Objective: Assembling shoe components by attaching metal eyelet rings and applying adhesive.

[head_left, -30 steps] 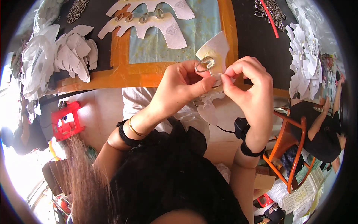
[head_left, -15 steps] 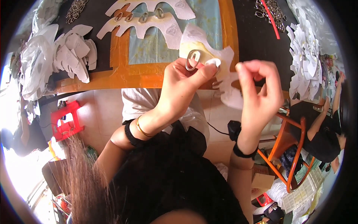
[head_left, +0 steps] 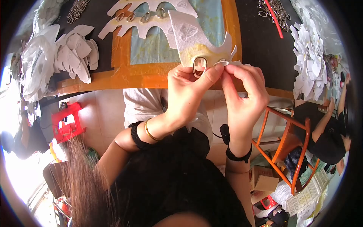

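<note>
While the left hand (head_left: 185, 92) clamps a white scalloped piece (head_left: 187, 38) over the near edge of the desk (head_left: 266, 56), the right hand (head_left: 245, 89) pinches at it, their fingertips close together. One oval metal ring (head_left: 194, 67) stands against its yellowed band.

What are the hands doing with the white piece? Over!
Left hand: gripping white piece. Right hand: pinching at its near edge. Oval metal ring on it. Hands hide part of it.
</note>
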Demonstrator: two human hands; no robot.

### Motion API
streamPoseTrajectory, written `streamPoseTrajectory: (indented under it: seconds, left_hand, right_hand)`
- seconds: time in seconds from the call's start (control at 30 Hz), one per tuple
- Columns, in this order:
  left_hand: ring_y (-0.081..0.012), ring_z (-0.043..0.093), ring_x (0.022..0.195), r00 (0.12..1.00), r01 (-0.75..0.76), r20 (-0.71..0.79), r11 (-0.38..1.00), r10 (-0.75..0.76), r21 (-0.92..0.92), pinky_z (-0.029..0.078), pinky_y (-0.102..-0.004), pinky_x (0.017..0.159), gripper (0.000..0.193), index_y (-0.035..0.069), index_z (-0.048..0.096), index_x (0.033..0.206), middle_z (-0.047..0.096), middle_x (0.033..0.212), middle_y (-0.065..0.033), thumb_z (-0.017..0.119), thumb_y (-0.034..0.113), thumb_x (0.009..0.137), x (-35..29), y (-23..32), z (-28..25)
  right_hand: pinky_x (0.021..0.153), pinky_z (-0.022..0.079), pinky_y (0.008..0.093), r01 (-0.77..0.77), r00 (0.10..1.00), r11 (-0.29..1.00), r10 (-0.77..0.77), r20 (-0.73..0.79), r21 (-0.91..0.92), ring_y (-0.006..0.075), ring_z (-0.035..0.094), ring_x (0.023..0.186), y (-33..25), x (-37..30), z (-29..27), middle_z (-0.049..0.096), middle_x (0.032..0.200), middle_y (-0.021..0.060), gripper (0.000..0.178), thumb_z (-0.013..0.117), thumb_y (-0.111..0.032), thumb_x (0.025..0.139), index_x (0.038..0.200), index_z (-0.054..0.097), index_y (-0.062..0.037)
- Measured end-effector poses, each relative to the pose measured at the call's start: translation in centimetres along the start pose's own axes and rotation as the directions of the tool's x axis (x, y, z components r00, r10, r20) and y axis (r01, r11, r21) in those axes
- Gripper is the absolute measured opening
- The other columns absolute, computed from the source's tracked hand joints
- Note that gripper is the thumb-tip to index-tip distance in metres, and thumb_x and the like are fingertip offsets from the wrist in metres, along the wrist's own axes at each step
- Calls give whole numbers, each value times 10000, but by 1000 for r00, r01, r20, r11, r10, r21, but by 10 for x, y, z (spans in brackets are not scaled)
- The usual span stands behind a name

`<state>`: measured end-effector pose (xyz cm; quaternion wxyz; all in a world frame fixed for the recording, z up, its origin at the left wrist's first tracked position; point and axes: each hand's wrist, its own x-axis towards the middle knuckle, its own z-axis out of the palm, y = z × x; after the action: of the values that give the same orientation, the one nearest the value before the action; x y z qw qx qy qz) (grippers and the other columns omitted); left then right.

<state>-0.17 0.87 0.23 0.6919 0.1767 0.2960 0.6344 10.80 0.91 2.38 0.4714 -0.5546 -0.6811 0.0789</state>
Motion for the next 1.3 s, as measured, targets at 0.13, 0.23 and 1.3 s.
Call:
streamPoseTrajectory:
  seconds: [0.13, 0.23, 1.3]
  left_hand:
    - [-100, 619, 774, 995, 95, 0, 989, -95, 117, 508, -226, 716, 114, 38, 548, 739, 650, 852, -78, 643, 10, 796, 1, 10, 3]
    - [-95, 615, 782, 990, 140, -7, 978, -141, 152, 504, -222, 714, 90, 28, 572, 745, 652, 850, -73, 643, 23, 801, -1, 11, 5]
    - [-110, 610, 751, 994, 56, 59, 913, -87, 404, 542, -255, 680, 123, -47, 557, 879, 634, 815, -77, 634, 4, 798, 3, 24, 0]
  right_hand:
    - [634, 440, 303, -8, 1000, 998, 8, 10, 55, 204, 552, 697, 3, 1, -2, 608, 755, 41, 153, 698, 7, 656, 788, 633, -39]
    - [618, 447, 305, 23, 999, 999, -24, 21, 30, 208, 550, 692, 4, 2, -4, 603, 751, 47, 173, 699, 14, 646, 795, 625, -32]
    - [553, 388, 161, -573, 819, 660, 430, 381, 486, 22, 461, 641, -4, -1, -11, 551, 730, -13, 71, 650, -8, 772, 782, 584, 18]
